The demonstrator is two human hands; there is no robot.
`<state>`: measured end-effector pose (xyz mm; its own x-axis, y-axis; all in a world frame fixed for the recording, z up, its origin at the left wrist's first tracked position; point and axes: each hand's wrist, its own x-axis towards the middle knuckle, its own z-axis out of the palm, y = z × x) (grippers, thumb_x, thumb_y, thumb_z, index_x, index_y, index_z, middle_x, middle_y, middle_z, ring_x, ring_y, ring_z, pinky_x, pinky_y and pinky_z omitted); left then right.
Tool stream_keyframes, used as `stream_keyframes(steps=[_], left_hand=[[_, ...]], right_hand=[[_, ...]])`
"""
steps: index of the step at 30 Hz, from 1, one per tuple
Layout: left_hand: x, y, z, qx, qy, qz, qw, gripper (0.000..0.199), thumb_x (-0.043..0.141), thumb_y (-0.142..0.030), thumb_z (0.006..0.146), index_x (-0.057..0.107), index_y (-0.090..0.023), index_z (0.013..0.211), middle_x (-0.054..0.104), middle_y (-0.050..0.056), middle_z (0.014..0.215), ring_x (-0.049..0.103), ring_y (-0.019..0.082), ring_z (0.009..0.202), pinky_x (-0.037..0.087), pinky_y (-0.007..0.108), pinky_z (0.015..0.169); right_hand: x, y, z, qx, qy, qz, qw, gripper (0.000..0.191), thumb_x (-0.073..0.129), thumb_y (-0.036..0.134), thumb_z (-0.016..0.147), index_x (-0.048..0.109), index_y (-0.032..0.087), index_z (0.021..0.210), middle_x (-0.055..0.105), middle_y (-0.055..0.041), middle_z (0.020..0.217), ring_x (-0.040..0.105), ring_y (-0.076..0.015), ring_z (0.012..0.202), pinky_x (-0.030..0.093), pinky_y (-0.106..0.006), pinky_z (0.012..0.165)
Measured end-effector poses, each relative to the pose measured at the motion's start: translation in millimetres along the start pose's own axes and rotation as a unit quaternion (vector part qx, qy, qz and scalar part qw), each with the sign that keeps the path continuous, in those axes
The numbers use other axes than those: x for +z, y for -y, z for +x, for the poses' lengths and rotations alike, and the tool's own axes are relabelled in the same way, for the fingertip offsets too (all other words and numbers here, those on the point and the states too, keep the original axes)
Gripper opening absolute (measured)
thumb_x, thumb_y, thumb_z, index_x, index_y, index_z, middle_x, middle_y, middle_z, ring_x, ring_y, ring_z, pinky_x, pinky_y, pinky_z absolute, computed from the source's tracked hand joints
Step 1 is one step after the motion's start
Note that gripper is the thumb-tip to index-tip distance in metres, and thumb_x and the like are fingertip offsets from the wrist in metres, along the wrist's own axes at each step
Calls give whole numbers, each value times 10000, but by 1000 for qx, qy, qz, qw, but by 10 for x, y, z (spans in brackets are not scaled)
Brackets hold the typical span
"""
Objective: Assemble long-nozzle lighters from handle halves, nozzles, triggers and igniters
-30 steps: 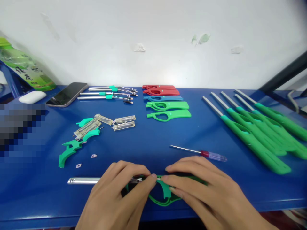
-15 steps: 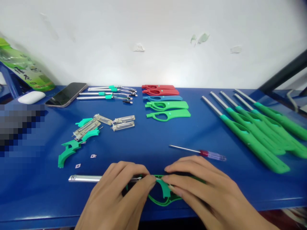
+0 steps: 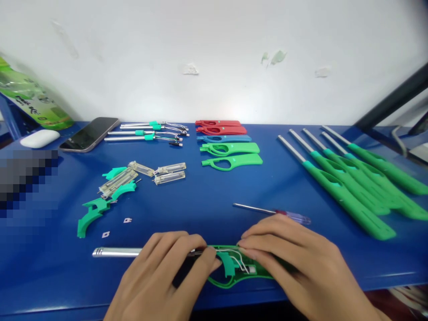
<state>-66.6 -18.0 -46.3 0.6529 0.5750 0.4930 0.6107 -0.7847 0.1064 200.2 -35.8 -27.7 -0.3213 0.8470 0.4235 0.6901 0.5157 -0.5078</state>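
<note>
An opened green lighter (image 3: 230,283) lies at the table's front edge, its handle interior facing up. Its silver tube (image 3: 117,253) points left. Inside sit a teal trigger (image 3: 228,264), white wires (image 3: 239,256) and a small igniter (image 3: 250,269). My left hand (image 3: 163,272) is closed around the lighter's neck, thumb and forefinger pinched beside the trigger. My right hand (image 3: 297,263) has its fingers together on the handle, tips at the upper rim, covering the handle's right end. What lies under those fingertips is partly hidden.
A screwdriver (image 3: 296,217) lies behind my right hand. Finished-looking green lighters (image 3: 351,200) lie right. Handle shells (image 3: 234,161), tubes with wires (image 3: 127,139), clear fuel tanks (image 3: 170,177), teal triggers (image 3: 90,220) and small clips (image 3: 105,234) are spread behind. A phone (image 3: 90,133) lies back left.
My right hand has shifted right and away from the trigger, uncovering the white wires and the igniter in the handle. My left hand keeps its hold on the neck. The view has shifted slightly.
</note>
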Motion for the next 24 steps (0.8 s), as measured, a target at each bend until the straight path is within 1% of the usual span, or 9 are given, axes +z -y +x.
stream_keyframes(steps=[4,7,10,14,16,18,20,22,24], left_hand=[[31,-117,22,-49,-16,-11,999,323,414,-125,1094,690,-276,1169,751,-32,1147,622,205,1045,417,363,973],[90,-182,9,-48,-34,0,998,328,367,-144,1119,672,-252,1172,775,-28,1142,623,224,1077,394,398,1032],[132,-201,-8,-46,-42,4,998,343,343,-148,1125,672,-237,1167,783,-17,1124,630,233,1083,393,413,1043],[99,-166,15,-34,-30,20,999,350,324,-169,1138,668,-232,1159,782,-14,1111,649,228,1062,411,404,1017],[50,-131,41,-9,-13,35,999,344,334,-174,1141,672,-228,1175,785,-17,1126,664,220,1053,423,392,996],[-3,-100,63,19,4,50,999,339,349,-179,1143,682,-227,1182,786,-26,1137,678,206,1036,435,374,970],[-44,-84,77,30,10,61,998,357,340,-189,1149,693,-231,1180,786,-30,1133,685,196,1018,443,364,946],[-62,-82,84,27,7,65,997,385,316,-197,1155,699,-229,1171,786,-25,1125,687,194,1010,451,363,932],[-60,-86,91,24,4,64,998,399,308,-205,1158,706,-224,1161,788,-17,1119,691,193,1009,463,359,928]], right_hand=[[3,20,-5,3,9,6,1000,225,614,99,1007,744,281,1036,811,39,1014,772,-124,866,601,-226,814],[12,63,11,-3,-26,5,1000,212,605,82,997,728,253,975,812,43,931,765,-119,790,587,-221,777],[23,96,37,-11,-46,-2,999,215,597,69,990,720,242,953,806,56,875,751,-108,732,567,-220,742],[28,113,44,-15,-47,-8,999,197,587,83,1006,703,237,965,806,52,869,753,-115,724,558,-231,724],[34,114,40,-18,-45,-13,999,182,585,105,1020,694,241,968,801,53,853,752,-118,709,561,-236,715],[47,111,38,-15,-44,-19,999,172,585,127,1032,688,249,969,796,57,845,756,-120,706,569,-238,721],[58,101,30,-6,-51,-23,998,131,608,168,1037,683,262,986,796,61,861,766,-120,733,579,-232,741],[51,81,7,5,-65,-34,997,54,657,242,1029,681,278,1062,808,56,937,786,-126,820,594,-233,832],[16,52,-33,-2,-74,-52,996,142,703,314,1008,674,292,1145,814,38,1029,796,-142,928,597,-251,926]])
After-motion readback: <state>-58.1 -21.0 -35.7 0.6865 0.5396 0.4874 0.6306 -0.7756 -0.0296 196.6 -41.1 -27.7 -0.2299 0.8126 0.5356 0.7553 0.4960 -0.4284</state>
